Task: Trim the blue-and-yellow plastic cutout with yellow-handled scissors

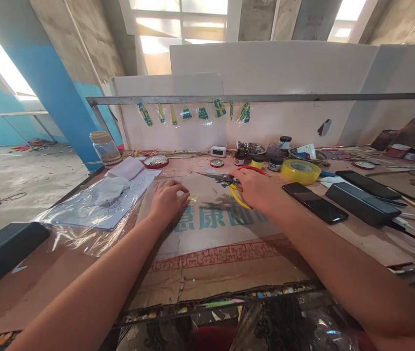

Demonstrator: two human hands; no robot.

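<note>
**Scissors in the right hand, tiny scrap under the left**

Right hand [256, 187] is closed around the scissors [229, 179], blades pointing left across the cardboard [214, 239]. Left hand [167, 200] rests flat, fingertips on a small shiny piece [193, 199], holding nothing. That piece sits just below-left of the blade tips, so the left hand's nearer.
</note>
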